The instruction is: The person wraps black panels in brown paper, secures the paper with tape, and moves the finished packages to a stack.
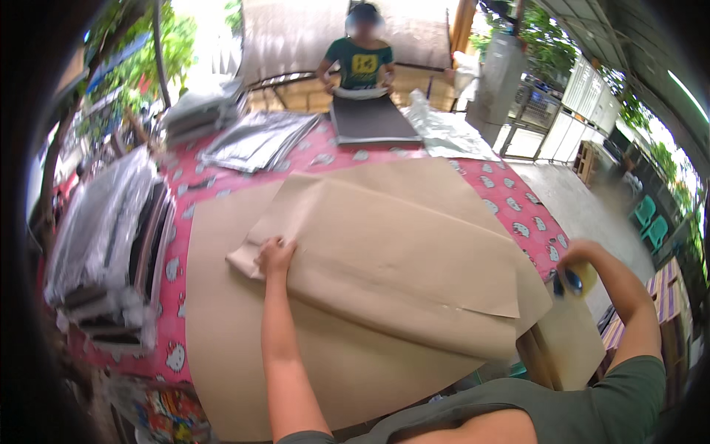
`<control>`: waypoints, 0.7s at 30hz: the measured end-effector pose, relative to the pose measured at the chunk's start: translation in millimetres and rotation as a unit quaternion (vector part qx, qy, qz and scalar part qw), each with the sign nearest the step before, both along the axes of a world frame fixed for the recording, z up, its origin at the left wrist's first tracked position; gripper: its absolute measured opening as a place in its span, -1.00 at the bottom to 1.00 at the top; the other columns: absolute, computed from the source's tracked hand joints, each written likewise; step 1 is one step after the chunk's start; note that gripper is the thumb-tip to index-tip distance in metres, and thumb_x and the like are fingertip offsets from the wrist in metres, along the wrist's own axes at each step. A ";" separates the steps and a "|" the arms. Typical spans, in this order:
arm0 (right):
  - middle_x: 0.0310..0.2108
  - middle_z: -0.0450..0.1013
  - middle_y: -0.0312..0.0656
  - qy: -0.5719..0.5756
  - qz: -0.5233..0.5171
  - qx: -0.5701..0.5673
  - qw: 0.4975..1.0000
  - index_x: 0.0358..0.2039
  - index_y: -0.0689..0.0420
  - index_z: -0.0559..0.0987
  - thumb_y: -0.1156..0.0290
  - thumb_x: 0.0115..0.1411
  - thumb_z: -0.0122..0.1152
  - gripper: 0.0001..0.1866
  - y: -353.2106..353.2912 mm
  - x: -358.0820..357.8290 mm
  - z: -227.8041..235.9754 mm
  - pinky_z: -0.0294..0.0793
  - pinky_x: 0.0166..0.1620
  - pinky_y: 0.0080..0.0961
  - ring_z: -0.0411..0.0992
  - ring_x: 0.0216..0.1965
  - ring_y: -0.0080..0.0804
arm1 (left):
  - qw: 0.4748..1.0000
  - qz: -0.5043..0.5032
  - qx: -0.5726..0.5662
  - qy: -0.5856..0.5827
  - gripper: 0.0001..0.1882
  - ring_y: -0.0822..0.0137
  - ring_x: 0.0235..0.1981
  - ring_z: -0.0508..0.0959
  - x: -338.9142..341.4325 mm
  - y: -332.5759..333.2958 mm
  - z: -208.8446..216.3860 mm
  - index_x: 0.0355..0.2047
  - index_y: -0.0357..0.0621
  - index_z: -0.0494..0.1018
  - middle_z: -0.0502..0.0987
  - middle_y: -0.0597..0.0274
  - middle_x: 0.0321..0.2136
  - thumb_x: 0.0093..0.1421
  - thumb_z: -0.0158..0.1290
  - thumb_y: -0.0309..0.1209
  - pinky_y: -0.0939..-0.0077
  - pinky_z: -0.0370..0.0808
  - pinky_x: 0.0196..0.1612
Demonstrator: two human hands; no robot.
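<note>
Large sheets of brown kraft paper (244, 355) lie on the table, and a folded brown paper wrap (399, 259) rests slantwise on top. My left hand (276, 255) is closed on the wrap's folded left end, fingers curled over the crease. A strip like clear tape shows near the wrap's lower right edge. Out to the right, past the table edge, my right hand (579, 255) grips a tape dispenser (569, 283), dark blue with a yellowish roll; motion blurs it.
Plastic-wrapped flat packs (111, 244) are piled at the left. Silvery bags (259, 140) and a black panel (373, 118) lie at the far side, where another person (362, 63) stands holding the panel's end. Pink patterned cloth (174, 296) covers the table. Green chairs (651, 222) stand right.
</note>
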State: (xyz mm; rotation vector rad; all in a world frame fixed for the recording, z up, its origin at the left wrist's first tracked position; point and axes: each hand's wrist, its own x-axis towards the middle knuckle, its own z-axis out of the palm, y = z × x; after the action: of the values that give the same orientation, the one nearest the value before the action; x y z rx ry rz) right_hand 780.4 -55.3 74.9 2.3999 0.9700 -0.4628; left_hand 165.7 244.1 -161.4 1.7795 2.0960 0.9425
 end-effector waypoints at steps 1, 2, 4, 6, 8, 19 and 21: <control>-0.26 0.51 -0.12 0.000 0.048 0.071 0.996 -0.22 0.04 0.57 0.04 -0.37 0.37 -0.38 6.0 14.0 1.8 0.46 -0.19 -0.41 0.49 -0.27 -0.32 | 0.997 0.046 0.047 0.048 -0.34 0.14 0.03 0.33 3.9 -1.5 -0.6 -0.06 0.01 0.41 0.39 0.21 -0.02 -0.11 0.10 0.11 -0.13 0.15 0.03; -0.28 0.51 -0.08 -0.007 0.094 0.132 0.987 -0.11 0.03 0.52 0.05 -0.37 0.36 -0.30 8.8 25.4 -0.1 0.47 -0.21 -0.39 0.50 -0.29 -0.28 | 0.990 0.082 0.073 0.091 -0.32 0.06 0.12 0.22 17.4 -9.2 4.3 0.11 0.01 0.21 0.21 0.17 0.13 0.05 0.00 0.06 -0.14 0.13 0.05; -0.31 0.49 -0.08 -0.046 0.156 0.299 0.940 -0.01 -0.06 0.43 0.11 -0.38 0.43 -0.21 10.2 37.2 -25.4 0.46 -0.25 -0.31 0.48 -0.29 -0.16 | 0.976 0.051 0.138 0.160 -0.33 0.03 0.20 0.11 34.4 -26.4 11.7 0.22 0.05 0.03 0.01 0.12 0.24 0.16 -0.15 0.01 -0.19 0.03 0.12; -0.27 0.46 -0.13 -0.091 0.199 0.355 0.909 0.07 -0.11 0.33 0.12 -0.36 0.43 -0.14 36.5 65.8 -73.2 0.41 -0.19 -0.26 0.46 -0.28 -0.17 | 0.976 0.012 0.019 0.216 -0.34 -0.01 0.25 -0.01 34.1 -42.5 -2.4 0.26 0.06 -0.07 -0.12 0.14 0.28 0.21 -0.25 -0.01 -0.21 -0.07 0.16; -0.26 0.43 -0.17 -0.133 0.240 0.384 0.882 0.11 -0.14 0.29 0.15 -0.32 0.42 -0.13 56.9 99.6 -112.0 0.34 -0.11 -0.20 0.43 -0.27 -0.19 | 0.964 -0.040 -0.102 0.244 -0.35 -0.06 0.28 -0.15 78.4 -64.2 7.6 0.28 0.05 -0.17 -0.22 0.17 0.30 0.24 -0.35 -0.02 -0.21 -0.18 0.20; 0.04 0.23 0.03 -0.139 0.216 0.448 0.856 0.12 0.07 0.23 0.19 -0.15 0.35 -0.20 109.7 97.9 -173.1 0.04 0.11 0.07 0.14 0.10 -0.01 | 0.927 -0.184 -0.204 0.255 -0.36 -0.13 0.29 -0.28 286.8 -275.4 39.5 0.28 -0.03 -0.16 -0.25 0.23 0.31 0.25 -0.41 -0.07 -0.20 -0.35 0.22; -0.01 0.30 0.08 0.095 0.291 0.455 0.836 -0.04 0.21 0.38 0.13 -0.12 0.34 -0.33 171.7 105.6 -194.5 0.16 0.11 -0.12 0.23 0.05 0.02 | 0.938 -0.211 -0.163 0.221 -0.38 -0.10 0.29 -0.25 300.6 -283.3 35.0 0.26 -0.05 -0.08 -0.21 0.16 0.30 0.25 -0.38 -0.08 -0.22 -0.33 0.21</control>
State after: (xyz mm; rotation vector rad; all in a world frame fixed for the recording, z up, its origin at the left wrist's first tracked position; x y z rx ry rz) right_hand 885.9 116.4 -119.6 2.6009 2.3297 0.0366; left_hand 466.3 -39.2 -126.4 2.2621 1.8186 0.0759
